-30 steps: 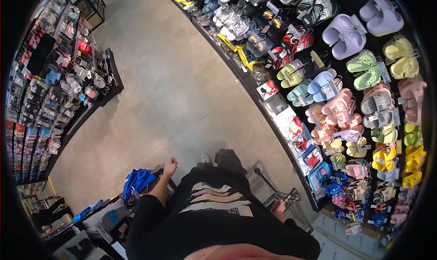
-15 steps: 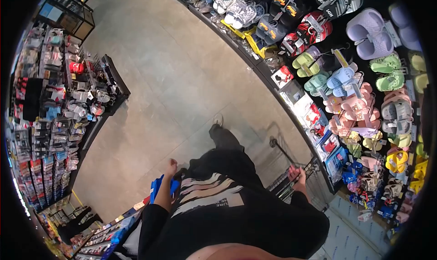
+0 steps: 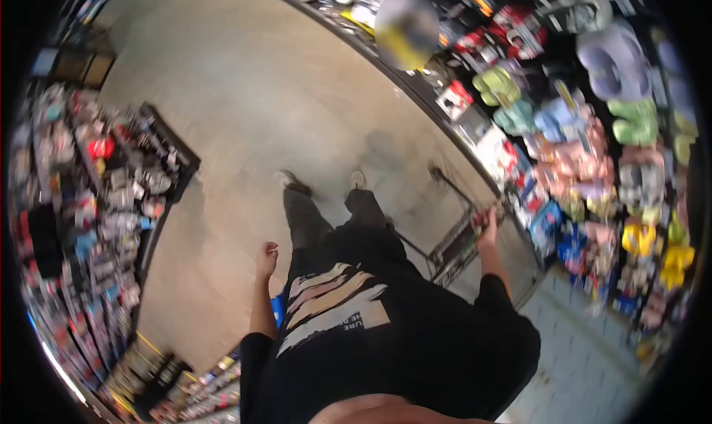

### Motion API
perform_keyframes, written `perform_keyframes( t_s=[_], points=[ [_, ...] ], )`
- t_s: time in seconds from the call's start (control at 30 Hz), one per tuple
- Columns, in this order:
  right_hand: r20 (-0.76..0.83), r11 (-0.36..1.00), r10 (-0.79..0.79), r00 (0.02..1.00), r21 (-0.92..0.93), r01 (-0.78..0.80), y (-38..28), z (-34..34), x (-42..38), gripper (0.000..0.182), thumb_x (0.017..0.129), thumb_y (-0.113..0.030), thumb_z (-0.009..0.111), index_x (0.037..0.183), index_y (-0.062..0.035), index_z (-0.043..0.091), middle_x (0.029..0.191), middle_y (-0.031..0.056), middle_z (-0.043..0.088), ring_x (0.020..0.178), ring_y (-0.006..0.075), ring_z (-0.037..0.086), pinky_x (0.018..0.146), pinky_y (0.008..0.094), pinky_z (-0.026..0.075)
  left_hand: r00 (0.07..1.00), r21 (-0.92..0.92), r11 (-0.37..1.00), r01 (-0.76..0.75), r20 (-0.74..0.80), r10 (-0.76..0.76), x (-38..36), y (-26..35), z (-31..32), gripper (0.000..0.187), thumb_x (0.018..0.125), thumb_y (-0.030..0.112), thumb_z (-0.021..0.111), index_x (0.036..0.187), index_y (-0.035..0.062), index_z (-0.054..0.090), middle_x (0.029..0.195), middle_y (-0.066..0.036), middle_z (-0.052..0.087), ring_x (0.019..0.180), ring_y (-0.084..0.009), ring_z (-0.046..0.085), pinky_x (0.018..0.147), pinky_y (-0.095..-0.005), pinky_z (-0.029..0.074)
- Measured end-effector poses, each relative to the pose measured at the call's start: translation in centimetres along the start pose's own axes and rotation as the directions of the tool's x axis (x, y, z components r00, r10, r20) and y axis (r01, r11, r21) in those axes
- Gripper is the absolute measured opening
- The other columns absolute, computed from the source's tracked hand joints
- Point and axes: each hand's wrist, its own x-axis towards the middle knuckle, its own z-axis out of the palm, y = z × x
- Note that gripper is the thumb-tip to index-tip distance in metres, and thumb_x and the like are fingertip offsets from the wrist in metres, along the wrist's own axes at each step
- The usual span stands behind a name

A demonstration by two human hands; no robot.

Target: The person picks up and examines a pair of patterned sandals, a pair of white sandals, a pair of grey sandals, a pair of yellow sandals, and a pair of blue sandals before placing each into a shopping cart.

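- Broadly, a smooth brownish floor point(image 3: 230, 112) fills the middle, running to the far side.
- Right: a long rack of slippers point(image 3: 612, 60) in lilac, green, pink and yellow.
- Left: a rack of small packaged goods point(image 3: 111, 179), blurred.
- Near, centre: the wearer's black shirt point(image 3: 415, 335) with a striped print.
- Right of the legs: a wire cart point(image 3: 452, 255), beside the slipper rack.
- Right hand point(image 3: 486, 228): over the cart, fingers partly bent; blur hides whether it grips.
- Left hand point(image 3: 268, 259): away from the cart, fingers loosely curled, any hold unclear.
- Smallest: two pale-toed shoes point(image 3: 358, 179).
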Motion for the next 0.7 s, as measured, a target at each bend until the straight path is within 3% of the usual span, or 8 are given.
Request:
perform_keyframes(
  t_s=[0.1,0.2,0.27,0.37,0.4,0.47,0.63,0.7],
  points=[
    [-0.115,0.995,0.07,0.991,-0.061,-0.078,2.9,4.8,-4.2,0.035,0.092,-0.037,0.074,0.108,-0.008,0.061,0.086,0.0067,0.063,0.074,0.0194,0.062,0.064,0.0355,0.051,0.997,-0.05,0.995,0.081,0.02,-0.08,2.0,0.5,-3.8,0.019,0.091,0.003,0.057,0.11,0.0046,0.062,0.098,-0.006,0.067,0.089,-0.0167,0.065,0.073,-0.0295,0.052],
    [-0.127,0.948,0.005,0.992,-0.314,-0.045,6.1,11.8,-7.6,0.031,0.093,-0.034,0.07,0.097,-0.0046,0.062,0.078,0.0064,0.065,0.066,0.0189,0.064,0.058,0.0354,0.051,0.995,-0.116,0.99,0.079,0.065,-0.072,5.4,-2.4,-6.8,0.017,0.095,0.005,0.056,0.11,0.0066,0.063,0.098,-0.004,0.066,0.085,-0.0142,0.064,0.07,-0.028,0.051],
    [-0.163,0.896,-0.24,0.957,-0.417,0.153,7.7,14.7,-7.1,0.034,0.092,-0.036,0.07,0.088,-0.0034,0.061,0.069,0.0052,0.062,0.057,0.018,0.061,0.053,0.0334,0.049,0.986,-0.098,0.995,-0.013,0.162,0.028,7.1,-3.5,-10.9,0.016,0.097,0.003,0.053,0.108,0.0069,0.063,0.097,-0.003,0.065,0.083,-0.0136,0.062,0.069,-0.0283,0.051],
    [-0.426,0.597,-0.415,0.804,-0.795,-0.113,8.6,20.9,-7.2,0.038,0.092,-0.038,0.071,0.089,-0.002,0.061,0.066,0.0044,0.061,0.058,0.0147,0.061,0.054,0.0308,0.05,0.965,-0.162,0.987,-0.01,0.256,0.052,11.4,-10.8,-16.1,0.018,0.097,0.001,0.05,0.108,0.0072,0.063,0.098,-0.003,0.065,0.084,-0.0141,0.063,0.067,-0.029,0.051],
    [-0.431,0.676,-0.399,0.809,-0.735,-0.057,8.7,23.0,-7.9,0.037,0.093,-0.038,0.07,0.09,-0.002,0.06,0.065,0.0047,0.06,0.057,0.0148,0.06,0.053,0.0309,0.05,0.965,-0.172,0.985,-0.024,0.253,0.068,12.1,-10.7,-17.7,0.018,0.097,0.001,0.05,0.108,0.0072,0.063,0.098,-0.003,0.065,0.084,-0.0141,0.063,0.067,-0.029,0.051],
    [-0.414,0.754,-0.381,0.827,-0.657,0.019,10.2,26.5,-7.9,0.036,0.093,-0.036,0.069,0.091,-0.002,0.058,0.064,0.0052,0.059,0.053,0.0155,0.059,0.05,0.0312,0.049,0.957,-0.246,0.928,0.281,0.147,-0.251,13.1,-9.5,-22.1,0.019,0.097,0.002,0.05,0.11,0.0085,0.063,0.098,-0.003,0.066,0.085,-0.0146,0.063,0.066,-0.0299,0.052],
    [-0.211,0.815,-0.257,0.943,-0.571,0.095,12.2,33.6,-7.6,0.036,0.094,-0.036,0.068,0.091,-0.0014,0.058,0.066,0.0087,0.06,0.05,0.0194,0.06,0.041,0.0349,0.048,0.956,-0.499,0.851,0.166,-0.131,-0.264,16.2,-8.7,-29.5,0.015,0.101,0.011,0.054,0.114,0.0098,0.06,0.104,-0.005,0.065,0.088,-0.0167,0.066,0.067,-0.0319,0.055],
    [-0.159,0.703,-0.302,0.94,-0.703,0.107,10.6,37.6,-8.0,0.044,0.095,-0.044,0.066,0.1,-0.0006,0.059,0.077,0.0096,0.063,0.056,0.0193,0.062,0.047,0.0359,0.05,0.927,-0.589,0.784,0.195,-0.149,-0.343,17.6,-9.2,-30.5,0.016,0.098,0.011,0.055,0.113,0.0124,0.058,0.099,-0.004,0.066,0.085,-0.0166,0.066,0.067,-0.0342,0.056]
  ],
)
